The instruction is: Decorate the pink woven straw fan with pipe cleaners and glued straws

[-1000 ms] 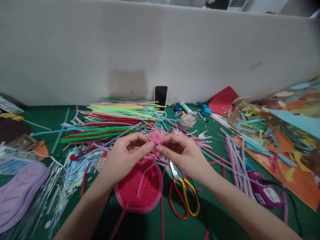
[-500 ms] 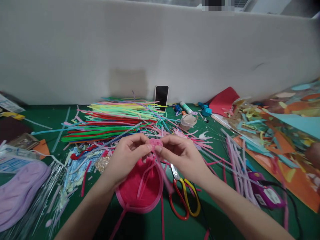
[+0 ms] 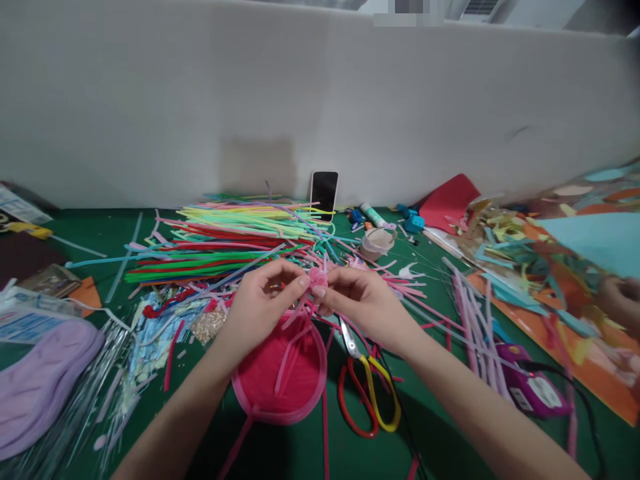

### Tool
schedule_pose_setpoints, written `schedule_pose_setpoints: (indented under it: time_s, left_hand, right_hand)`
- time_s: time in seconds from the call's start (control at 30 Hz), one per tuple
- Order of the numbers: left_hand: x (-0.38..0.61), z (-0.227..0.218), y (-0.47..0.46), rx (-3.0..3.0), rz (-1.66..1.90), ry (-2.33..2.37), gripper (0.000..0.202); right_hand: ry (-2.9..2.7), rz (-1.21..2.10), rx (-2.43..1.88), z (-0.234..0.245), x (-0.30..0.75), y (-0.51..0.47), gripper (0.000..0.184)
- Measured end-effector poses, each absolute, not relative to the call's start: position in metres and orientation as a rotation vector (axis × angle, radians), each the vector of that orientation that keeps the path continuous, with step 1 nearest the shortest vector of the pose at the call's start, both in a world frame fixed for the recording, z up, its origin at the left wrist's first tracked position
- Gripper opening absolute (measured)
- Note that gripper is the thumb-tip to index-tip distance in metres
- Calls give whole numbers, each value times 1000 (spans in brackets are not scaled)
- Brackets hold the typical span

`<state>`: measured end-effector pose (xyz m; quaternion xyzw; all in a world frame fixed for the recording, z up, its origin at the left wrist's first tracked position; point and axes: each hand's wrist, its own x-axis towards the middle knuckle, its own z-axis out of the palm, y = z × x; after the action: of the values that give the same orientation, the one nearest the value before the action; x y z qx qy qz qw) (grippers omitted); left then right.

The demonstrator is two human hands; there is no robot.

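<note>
My left hand [image 3: 263, 303] and my right hand [image 3: 360, 300] meet above the middle of the green table, fingertips pinched together on a small pink coiled piece [image 3: 317, 277] made of pink strip. Loose pink strip ends hang from it toward a round red disc with a pink rim [image 3: 280, 373] lying just below my hands. Red and yellow handled scissors [image 3: 367, 393] lie on the table right of the disc, under my right wrist.
A heap of coloured strips [image 3: 225, 240] spreads behind my hands. A phone [image 3: 323, 193] leans on the white partition. A tape roll [image 3: 376, 241], glue stick [image 3: 371, 215], purple tool [image 3: 530, 387], paper scraps [image 3: 550, 267], another person's hand [image 3: 620, 297] at right.
My hands have drawn closer together and the pink coil now looks smaller and tighter between my fingertips. Another person's hand has come into view at the right edge.
</note>
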<state>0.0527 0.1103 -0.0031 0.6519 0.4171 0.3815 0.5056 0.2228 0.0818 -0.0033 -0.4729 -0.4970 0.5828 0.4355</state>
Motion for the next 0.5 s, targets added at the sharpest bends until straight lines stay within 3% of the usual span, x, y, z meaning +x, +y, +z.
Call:
schedule_pose_setpoints:
  time_s: [0.2,0.33,0.43,0.5]
  left_hand:
    - [36,1,108,1944,473,1093,32]
    - [-5,-11,79,2178,-136,1429,35]
    - [-30,-34,42,2102,-468,1501,34]
    - [-36,-51,18,2039,-490,1484,22]
  right_hand:
    - [-1440,1344,-1314,0,243,76,32]
    - [-1885,1316,-1743,-17,267,56,22]
    - [-2136,901,-2034,-39,266,39,15]
    - [-2120,628,-1998,-53,255,33,26]
